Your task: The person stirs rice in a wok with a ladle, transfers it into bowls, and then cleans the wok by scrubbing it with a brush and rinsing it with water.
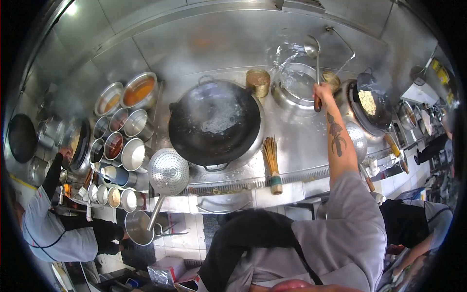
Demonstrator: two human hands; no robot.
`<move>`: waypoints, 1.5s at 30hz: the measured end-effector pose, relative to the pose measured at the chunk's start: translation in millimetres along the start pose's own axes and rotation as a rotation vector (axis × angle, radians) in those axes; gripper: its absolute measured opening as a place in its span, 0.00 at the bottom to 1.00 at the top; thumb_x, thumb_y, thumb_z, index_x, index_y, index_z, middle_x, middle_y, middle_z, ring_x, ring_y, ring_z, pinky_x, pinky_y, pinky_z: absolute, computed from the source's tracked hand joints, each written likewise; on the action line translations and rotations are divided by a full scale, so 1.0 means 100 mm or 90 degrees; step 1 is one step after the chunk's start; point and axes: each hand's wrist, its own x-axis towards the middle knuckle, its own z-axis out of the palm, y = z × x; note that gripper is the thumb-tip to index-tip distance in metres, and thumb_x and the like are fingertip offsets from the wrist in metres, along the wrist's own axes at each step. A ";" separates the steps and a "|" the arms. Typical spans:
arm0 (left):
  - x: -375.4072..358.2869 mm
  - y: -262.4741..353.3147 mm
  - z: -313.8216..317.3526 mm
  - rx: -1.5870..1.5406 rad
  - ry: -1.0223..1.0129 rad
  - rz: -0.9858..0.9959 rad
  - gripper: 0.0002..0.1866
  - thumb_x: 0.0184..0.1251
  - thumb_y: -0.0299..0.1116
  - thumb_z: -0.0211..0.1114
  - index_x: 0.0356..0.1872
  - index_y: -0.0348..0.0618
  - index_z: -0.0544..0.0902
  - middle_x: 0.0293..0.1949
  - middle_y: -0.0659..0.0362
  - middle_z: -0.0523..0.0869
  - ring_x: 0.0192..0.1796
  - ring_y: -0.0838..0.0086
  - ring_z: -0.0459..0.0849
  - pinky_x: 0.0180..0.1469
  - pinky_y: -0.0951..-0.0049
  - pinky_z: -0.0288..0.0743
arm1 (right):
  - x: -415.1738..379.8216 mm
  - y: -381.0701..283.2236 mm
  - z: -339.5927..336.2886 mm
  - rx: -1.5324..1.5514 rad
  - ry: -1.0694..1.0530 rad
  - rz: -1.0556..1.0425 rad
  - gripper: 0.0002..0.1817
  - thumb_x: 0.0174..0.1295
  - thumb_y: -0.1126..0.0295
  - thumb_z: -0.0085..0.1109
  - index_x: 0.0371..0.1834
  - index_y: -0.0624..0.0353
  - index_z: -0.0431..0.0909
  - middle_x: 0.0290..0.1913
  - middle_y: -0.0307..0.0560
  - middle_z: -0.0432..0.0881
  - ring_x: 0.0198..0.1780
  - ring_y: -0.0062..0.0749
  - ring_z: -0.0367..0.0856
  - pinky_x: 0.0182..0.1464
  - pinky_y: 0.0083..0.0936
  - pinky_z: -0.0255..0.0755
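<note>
My right hand (321,91), on an outstretched arm, is closed around the wooden-ended handle of a ladle (317,63). The ladle's bowl is raised above a round steel pot of water (282,95) at the back of the range. Beside the bowl, an arc of splashing water (281,48) hangs in the air. A large black wok (182,138) sits left of the pot, with steaming, frothy liquid in its bottom. Nearer me lies a bamboo wok brush (271,163). My left hand does not show.
A thin faucet (346,43) runs at the back wall. Left stand seasoning containers (134,155) and a perforated skimmer (168,171). Right is another wok (377,104) with pale food. Co-workers stand at the far left (68,228) and right (413,224).
</note>
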 end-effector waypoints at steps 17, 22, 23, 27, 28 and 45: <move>-0.06 -1.04 -0.02 0.185 -0.020 0.184 0.08 0.63 0.37 0.61 0.34 0.44 0.75 0.25 0.49 0.77 0.24 0.54 0.77 0.27 0.54 0.68 | 0.49 -0.05 0.16 0.670 -0.128 0.406 0.07 0.58 0.72 0.47 0.23 0.54 0.65 0.18 0.36 0.69 0.18 0.24 0.72 0.18 0.21 0.55; 0.33 -1.36 -0.01 0.598 -0.043 0.517 0.06 0.65 0.37 0.59 0.35 0.47 0.78 0.26 0.48 0.79 0.26 0.50 0.79 0.28 0.53 0.71 | 0.66 -0.16 0.07 0.378 -0.323 0.313 0.08 0.59 0.71 0.46 0.22 0.53 0.66 0.16 0.37 0.69 0.16 0.24 0.68 0.18 0.24 0.61; 0.42 -1.31 -0.25 0.599 -0.046 0.516 0.06 0.65 0.37 0.59 0.35 0.47 0.78 0.26 0.48 0.79 0.26 0.50 0.79 0.28 0.53 0.71 | 0.63 -0.13 0.06 0.377 -0.321 0.314 0.08 0.59 0.71 0.46 0.22 0.53 0.66 0.16 0.37 0.69 0.16 0.24 0.68 0.18 0.24 0.61; 0.91 -0.84 -1.81 0.602 -0.054 0.518 0.06 0.65 0.37 0.58 0.35 0.48 0.78 0.26 0.48 0.79 0.26 0.49 0.79 0.28 0.53 0.71 | 0.36 0.02 0.00 -0.161 -0.041 0.009 0.15 0.49 0.64 0.60 0.28 0.69 0.78 0.23 0.49 0.81 0.25 0.37 0.82 0.28 0.32 0.75; 0.93 -0.61 -2.12 0.603 -0.057 0.519 0.06 0.65 0.37 0.58 0.35 0.48 0.78 0.26 0.48 0.79 0.26 0.49 0.79 0.28 0.53 0.71 | 0.45 0.19 -0.03 -0.162 -0.038 0.009 0.15 0.49 0.64 0.60 0.28 0.69 0.78 0.23 0.49 0.81 0.25 0.37 0.82 0.28 0.32 0.75; 0.37 -1.38 -0.04 0.648 -0.089 0.501 0.07 0.65 0.38 0.58 0.35 0.49 0.80 0.26 0.48 0.79 0.26 0.49 0.80 0.29 0.52 0.72 | 0.02 0.72 -0.20 0.957 -0.259 0.485 0.07 0.53 0.78 0.49 0.22 0.58 0.62 0.19 0.37 0.68 0.20 0.23 0.72 0.21 0.22 0.52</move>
